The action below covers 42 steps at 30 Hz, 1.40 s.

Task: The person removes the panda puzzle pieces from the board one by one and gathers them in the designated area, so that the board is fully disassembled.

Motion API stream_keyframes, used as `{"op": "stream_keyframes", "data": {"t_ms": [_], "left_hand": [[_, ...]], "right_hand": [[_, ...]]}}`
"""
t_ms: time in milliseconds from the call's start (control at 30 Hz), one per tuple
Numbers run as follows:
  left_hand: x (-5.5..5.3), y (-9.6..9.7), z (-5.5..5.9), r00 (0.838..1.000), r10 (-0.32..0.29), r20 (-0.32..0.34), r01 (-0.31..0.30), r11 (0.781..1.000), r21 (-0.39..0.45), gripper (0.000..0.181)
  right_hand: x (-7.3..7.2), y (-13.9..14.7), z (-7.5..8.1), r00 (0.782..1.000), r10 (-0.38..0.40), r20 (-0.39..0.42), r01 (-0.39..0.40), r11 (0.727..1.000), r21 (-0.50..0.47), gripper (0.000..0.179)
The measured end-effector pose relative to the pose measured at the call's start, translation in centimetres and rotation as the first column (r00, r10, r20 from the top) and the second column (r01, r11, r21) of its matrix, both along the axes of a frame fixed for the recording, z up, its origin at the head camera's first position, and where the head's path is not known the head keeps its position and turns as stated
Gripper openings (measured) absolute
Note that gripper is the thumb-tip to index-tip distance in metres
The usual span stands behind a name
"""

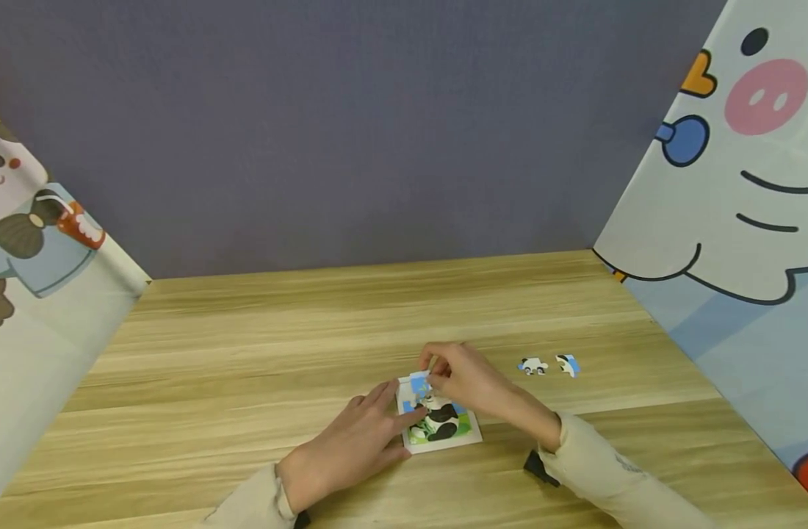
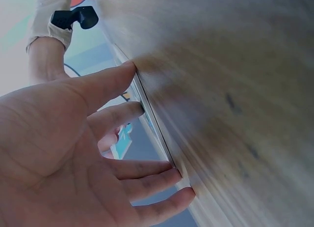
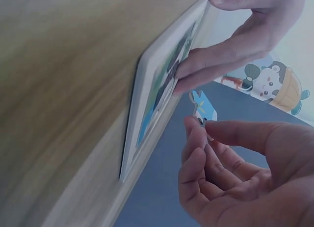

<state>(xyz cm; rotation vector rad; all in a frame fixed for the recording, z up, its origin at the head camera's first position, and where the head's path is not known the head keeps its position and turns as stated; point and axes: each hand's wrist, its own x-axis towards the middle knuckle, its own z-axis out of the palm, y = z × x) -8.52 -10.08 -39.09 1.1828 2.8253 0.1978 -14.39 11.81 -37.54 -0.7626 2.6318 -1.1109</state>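
Observation:
A panda jigsaw puzzle in a white-bordered tray [image 1: 446,445] lies flat on the wooden table. My left hand [image 1: 356,443] rests at the tray's left side, fingers spread and nearly straight, with fingertips on the tray and puzzle. Above the puzzle's top edge, my right hand [image 1: 473,383] pinches a blue puzzle piece [image 3: 205,107] between thumb and forefinger. In the right wrist view that piece is tilted and held apart from the tray. The left wrist view shows my left palm [image 2: 64,153] with fingertips down at the tray's edge.
Two loose puzzle pieces lie right of the tray: one with a panda face [image 1: 532,366], one black, white and blue [image 1: 567,365]. A grey panel [image 1: 371,132] stands behind the table [image 1: 245,353]. Cartoon-printed panels [image 1: 761,220] flank both sides.

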Motion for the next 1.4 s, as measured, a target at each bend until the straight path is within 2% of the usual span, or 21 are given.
{"op": "stream_keyframes", "data": {"t_ms": [433, 833, 1033, 1400], "left_hand": [[0.0, 0.5, -0.3, 1.0, 0.026, -0.01, -0.026, 1.0, 0.006, 0.056], [0.4, 1.1, 0.0, 0.999, 0.027, -0.023, -0.026, 0.999, 0.018, 0.055], [0.2, 1.0, -0.3, 0.999, 0.018, -0.045, -0.017, 0.999, 0.031, 0.056], [0.1, 0.7, -1.0, 0.998, 0.007, -0.068, -0.004, 0.998, 0.056, 0.054]], "right_hand": [[-0.1, 2.9, 0.8, 0.999, -0.038, -0.032, 0.038, 0.999, -0.007, 0.012], [-0.4, 6.1, 1.3, 0.993, -0.094, -0.068, 0.094, 0.996, 0.004, 0.011], [-0.6, 7.4, 1.3, 0.984, -0.132, -0.118, 0.135, 0.991, 0.02, 0.011], [-1.0, 9.2, 1.2, 0.974, -0.176, -0.146, 0.186, 0.981, 0.06, 0.011]]}}
